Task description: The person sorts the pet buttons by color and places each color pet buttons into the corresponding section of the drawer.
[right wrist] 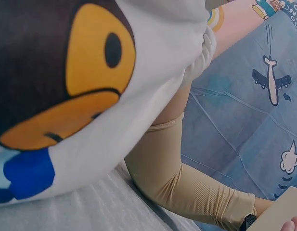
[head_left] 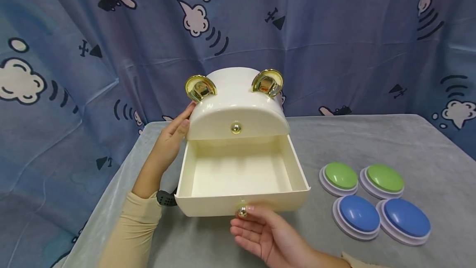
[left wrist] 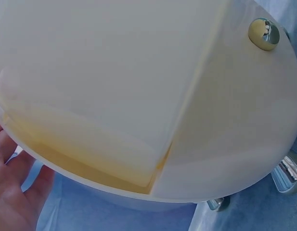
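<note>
A cream box with gold ears (head_left: 238,106) stands on the table, its lower drawer (head_left: 241,168) pulled out, with nothing inside. Along the box's upper left side rests my left hand (head_left: 169,144), fingers extended below the gold ear (head_left: 200,88). My right hand (head_left: 273,235) pinches the drawer's gold knob (head_left: 242,211) between thumb and forefinger, the other fingers loosely bent, palm up. Above the drawer, a second gold knob (head_left: 236,128) sits on the box front. The left wrist view shows the drawer interior (left wrist: 90,72) and upper knob (left wrist: 264,34) up close.
Two green domed buttons (head_left: 341,175) (head_left: 385,178) and two blue ones (head_left: 359,213) (head_left: 407,217) lie on white bases right of the box. The grey cloth-covered table (head_left: 427,156) backs onto a blue patterned curtain (head_left: 334,53). A tan sleeve (right wrist: 206,192) appears in the right wrist view.
</note>
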Demonstrator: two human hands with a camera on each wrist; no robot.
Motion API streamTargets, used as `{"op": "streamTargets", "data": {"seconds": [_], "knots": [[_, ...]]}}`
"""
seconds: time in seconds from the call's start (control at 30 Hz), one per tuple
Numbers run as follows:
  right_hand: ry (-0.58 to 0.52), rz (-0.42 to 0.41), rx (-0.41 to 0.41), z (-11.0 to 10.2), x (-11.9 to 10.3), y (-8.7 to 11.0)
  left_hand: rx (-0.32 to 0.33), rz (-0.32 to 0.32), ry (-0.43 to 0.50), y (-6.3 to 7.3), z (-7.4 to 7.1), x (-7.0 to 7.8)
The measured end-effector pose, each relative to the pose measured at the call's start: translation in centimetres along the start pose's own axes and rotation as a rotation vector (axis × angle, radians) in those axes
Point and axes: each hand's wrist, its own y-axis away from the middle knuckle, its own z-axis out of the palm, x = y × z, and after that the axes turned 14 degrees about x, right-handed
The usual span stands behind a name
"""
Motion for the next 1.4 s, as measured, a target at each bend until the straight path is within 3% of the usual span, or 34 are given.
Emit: {"op": "streamTargets", "data": {"seconds": [0.53, 1.13, 1.4], "knots": [[0.048, 0.072, -0.004, 0.0, 0.3, 0.4, 0.005, 0.017, 0.013, 0.0, 0.1, 0.1], [0.071, 0.072, 0.018, -0.1, 0.9, 0.6, -0.002, 0.016, 0.029, 0.0, 0.1, 0.0], [0.066, 0.076, -0.019, -0.2, 1.1, 0.6, -0.007, 0.017, 0.031, 0.0, 0.1, 0.1]]}}
